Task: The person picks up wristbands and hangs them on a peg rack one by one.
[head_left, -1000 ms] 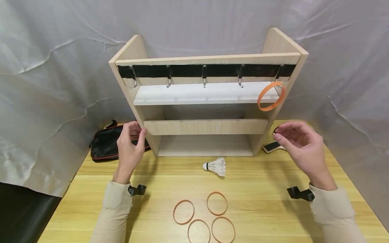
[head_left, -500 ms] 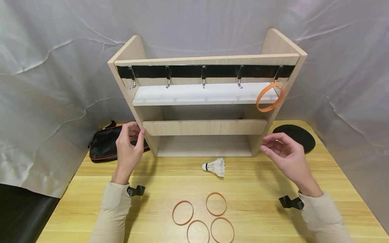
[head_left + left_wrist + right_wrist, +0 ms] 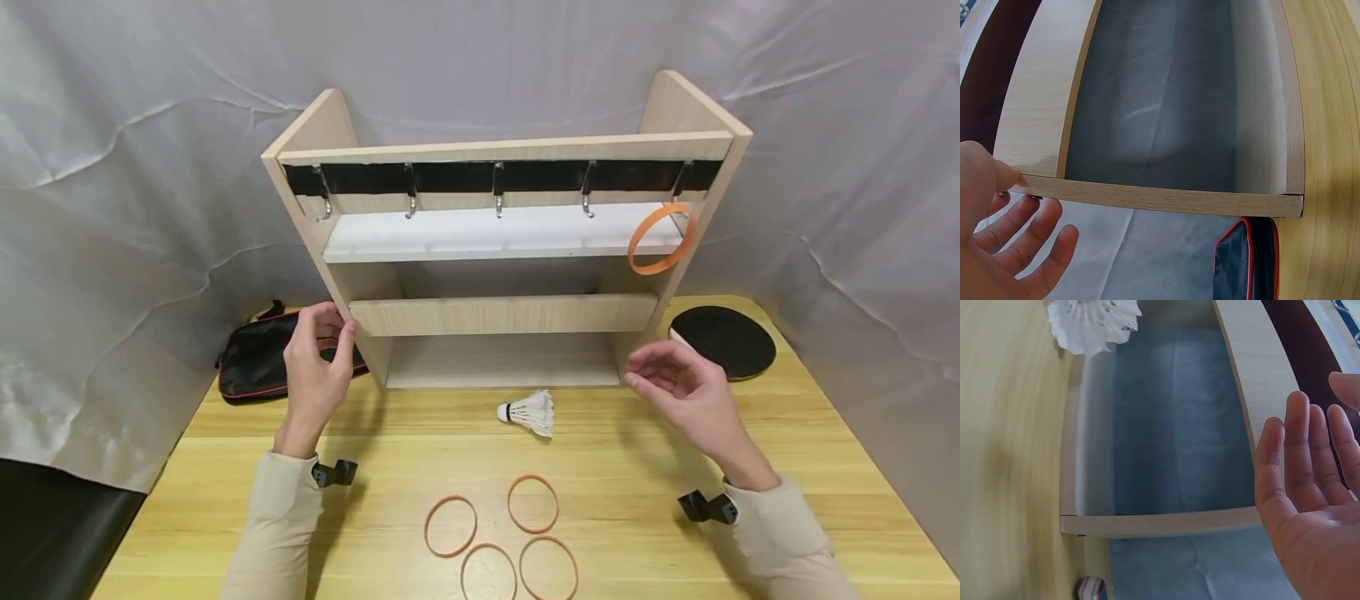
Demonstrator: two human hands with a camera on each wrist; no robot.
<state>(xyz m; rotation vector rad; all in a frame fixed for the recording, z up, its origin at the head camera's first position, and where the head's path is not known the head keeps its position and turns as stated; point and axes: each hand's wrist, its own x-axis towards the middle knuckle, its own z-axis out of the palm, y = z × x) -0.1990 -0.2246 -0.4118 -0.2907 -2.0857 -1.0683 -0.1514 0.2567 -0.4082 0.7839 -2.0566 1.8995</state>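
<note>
My left hand [image 3: 318, 367] pinches the left side panel of the wooden shelf unit [image 3: 502, 315]; in the left wrist view the thumb and fingers [image 3: 1044, 219] lie on either side of the panel edge. Beside the unit's lower right corner, my right hand [image 3: 682, 392] is relaxed with nothing in it. Its fingers [image 3: 1297, 444] are loosely extended in the right wrist view. Right behind this hand, a black table tennis bat [image 3: 723, 342] lies on the table, its handle mostly hidden. From the rightmost hook hangs an orange ring [image 3: 637, 250].
A white shuttlecock [image 3: 528, 413] lies on its side before the shelf. Several more orange rings, one being this ring [image 3: 450, 527], lie flat nearer the front. Metal hooks [image 3: 498, 192] line the black strip. Left of the unit sits a black case [image 3: 255, 358] with red piping.
My right hand has moved left and slightly down, from over the bat to the shelf's lower right corner, uncovering the bat's blade. The left hand stays at the side panel.
</note>
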